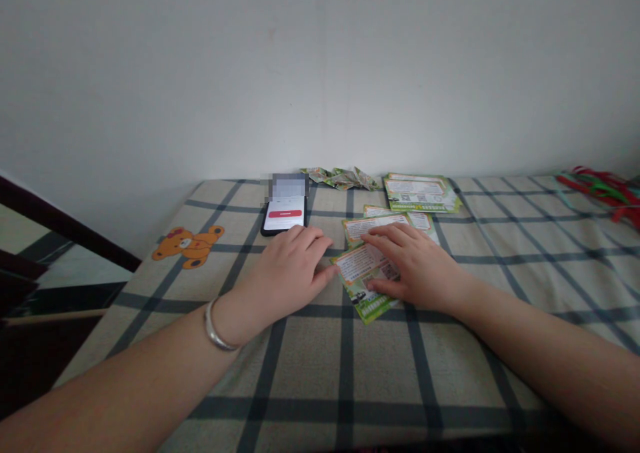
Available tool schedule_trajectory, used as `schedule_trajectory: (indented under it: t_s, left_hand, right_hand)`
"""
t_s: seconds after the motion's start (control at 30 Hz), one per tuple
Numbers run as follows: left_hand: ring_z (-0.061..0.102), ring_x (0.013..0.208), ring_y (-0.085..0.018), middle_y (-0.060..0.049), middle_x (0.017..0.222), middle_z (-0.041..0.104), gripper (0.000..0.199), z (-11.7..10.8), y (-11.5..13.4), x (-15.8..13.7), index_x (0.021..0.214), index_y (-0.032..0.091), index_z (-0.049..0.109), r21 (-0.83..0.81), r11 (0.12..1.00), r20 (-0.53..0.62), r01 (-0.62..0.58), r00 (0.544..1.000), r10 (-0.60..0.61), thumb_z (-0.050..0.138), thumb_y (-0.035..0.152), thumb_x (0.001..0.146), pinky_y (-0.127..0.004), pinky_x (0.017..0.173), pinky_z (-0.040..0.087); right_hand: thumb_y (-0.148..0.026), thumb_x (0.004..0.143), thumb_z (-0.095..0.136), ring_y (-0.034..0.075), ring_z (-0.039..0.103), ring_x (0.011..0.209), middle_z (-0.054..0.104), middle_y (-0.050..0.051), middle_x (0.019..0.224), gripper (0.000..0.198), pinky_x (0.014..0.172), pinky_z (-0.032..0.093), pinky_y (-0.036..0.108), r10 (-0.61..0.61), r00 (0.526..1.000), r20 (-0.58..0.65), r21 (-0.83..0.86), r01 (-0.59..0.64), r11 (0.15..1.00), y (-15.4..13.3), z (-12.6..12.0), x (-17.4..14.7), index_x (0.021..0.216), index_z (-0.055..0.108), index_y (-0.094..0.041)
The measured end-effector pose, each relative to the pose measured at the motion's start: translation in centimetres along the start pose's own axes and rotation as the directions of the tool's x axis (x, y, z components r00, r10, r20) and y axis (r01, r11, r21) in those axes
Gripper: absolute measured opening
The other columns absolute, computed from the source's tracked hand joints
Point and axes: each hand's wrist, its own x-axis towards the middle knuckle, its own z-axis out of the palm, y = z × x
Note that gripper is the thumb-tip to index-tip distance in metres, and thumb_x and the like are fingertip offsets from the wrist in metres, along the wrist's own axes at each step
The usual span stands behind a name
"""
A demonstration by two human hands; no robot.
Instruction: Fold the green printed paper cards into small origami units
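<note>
My right hand (413,266) lies on several overlapping green-and-white printed leaflets (357,276), its thumb and fingers apart. The leaflets are fanned out, with black-and-white code squares and small print, and my hand hides part of them. To their left, my left hand (287,269) rests on the cloth with a silver bangle at its wrist. Its fingers are slightly bent, and nothing shows in them. The thumb tip comes close to a leaflet's corner; whether it touches I cannot tell. Just beyond this hand is a black phone (285,216) with its screen lit, a red button on it.
A stack of similar leaflets (417,189) lies at the back, beside crumpled, folded leaflets (340,177) along the wall. Red and green straps (607,189) lie far right. A flat orange bear (189,246) is on the left of the checked tablecloth (310,373).
</note>
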Motion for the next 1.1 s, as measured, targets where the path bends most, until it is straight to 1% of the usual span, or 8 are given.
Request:
schedule_trajectory:
  t_s: [0.07,0.13,0.3,0.43,0.6,0.77,0.97,1.1]
  left_hand:
    - [0.05,0.11,-0.029,-0.011,0.121,0.057,0.048,0.1,0.2,-0.1,0.124,0.014,0.053,-0.031,0.999,0.0,-0.019,1.0,0.019,0.056,0.048,0.089,-0.045,0.094,0.043]
    - [0.048,0.113,-0.029,-0.011,0.125,0.056,0.054,0.2,0.5,-0.1,0.128,0.017,0.052,-0.049,0.998,0.008,-0.029,1.0,0.029,0.059,0.051,0.087,-0.047,0.096,0.041]
    - [0.048,0.114,-0.028,-0.008,0.123,0.057,0.044,0.4,0.9,-0.1,0.126,0.023,0.055,-0.094,0.995,0.014,-0.04,0.999,0.042,0.059,0.046,0.088,-0.046,0.096,0.041]
    - [0.048,0.113,-0.027,-0.007,0.123,0.056,0.041,0.8,0.8,-0.1,0.123,0.025,0.057,-0.146,0.989,0.011,-0.038,0.999,0.04,0.06,0.045,0.087,-0.046,0.096,0.042]
    - [0.048,0.114,-0.027,-0.007,0.123,0.056,0.039,0.8,0.8,0.1,0.121,0.025,0.058,-0.186,0.982,0.017,-0.035,0.999,0.039,0.061,0.044,0.087,-0.046,0.098,0.041]
    - [0.048,0.115,-0.027,-0.007,0.123,0.056,0.037,0.7,1.0,0.1,0.117,0.024,0.06,-0.199,0.979,0.016,-0.033,0.999,0.037,0.063,0.041,0.085,-0.046,0.098,0.04]
    - [0.049,0.114,-0.027,-0.006,0.122,0.057,0.037,0.8,1.1,0.1,0.116,0.023,0.059,-0.203,0.979,0.012,-0.034,0.999,0.037,0.064,0.042,0.085,-0.046,0.097,0.041]
    - [0.049,0.115,-0.027,-0.006,0.122,0.057,0.036,1.0,1.1,0.2,0.115,0.023,0.059,-0.191,0.981,0.013,-0.036,0.999,0.039,0.064,0.043,0.085,-0.046,0.097,0.041]
  right_hand:
    - [-0.061,0.074,0.066,0.035,0.048,0.121,0.054,0.016,0.132,0.079,0.102,0.041,0.054,0.058,0.998,-0.031,-0.03,-0.059,0.998,0.5,0.1,-0.2,0.137,0.047,-0.017]
    - [-0.065,0.07,0.067,0.035,0.051,0.117,0.055,0.016,0.128,0.084,0.099,0.044,0.054,0.098,0.995,-0.028,-0.048,-0.099,0.994,0.9,0.3,-0.4,0.136,0.048,-0.017]
    - [-0.065,0.071,0.067,0.034,0.052,0.113,0.056,0.016,0.124,0.081,0.098,0.045,0.05,0.096,0.995,-0.01,-0.07,-0.097,0.993,1.0,0.4,-0.3,0.133,0.051,-0.015]
    - [-0.072,0.066,0.066,0.036,0.051,0.113,0.057,0.017,0.122,0.09,0.098,0.043,0.052,0.186,0.982,-0.024,-0.117,-0.187,0.975,0.9,0.2,-0.3,0.134,0.051,-0.014]
    - [-0.074,0.063,0.068,0.036,0.052,0.111,0.057,0.015,0.12,0.092,0.096,0.044,0.051,0.222,0.975,-0.015,-0.122,-0.222,0.967,1.2,0.3,-0.3,0.133,0.052,-0.016]
    - [-0.072,0.067,0.065,0.037,0.052,0.111,0.057,0.017,0.12,0.087,0.095,0.043,0.051,0.287,0.957,-0.042,-0.175,-0.29,0.941,1.4,0.4,-0.2,0.132,0.052,-0.016]
    - [-0.07,0.067,0.066,0.037,0.053,0.11,0.059,0.017,0.116,0.084,0.093,0.044,0.052,0.3,0.953,-0.034,-0.173,-0.301,0.938,1.3,0.3,-0.2,0.13,0.054,-0.016]
    - [-0.067,0.068,0.068,0.036,0.053,0.11,0.06,0.014,0.116,0.081,0.095,0.043,0.051,0.293,0.955,-0.036,-0.142,-0.296,0.945,1.1,0.2,-0.4,0.131,0.053,-0.018]
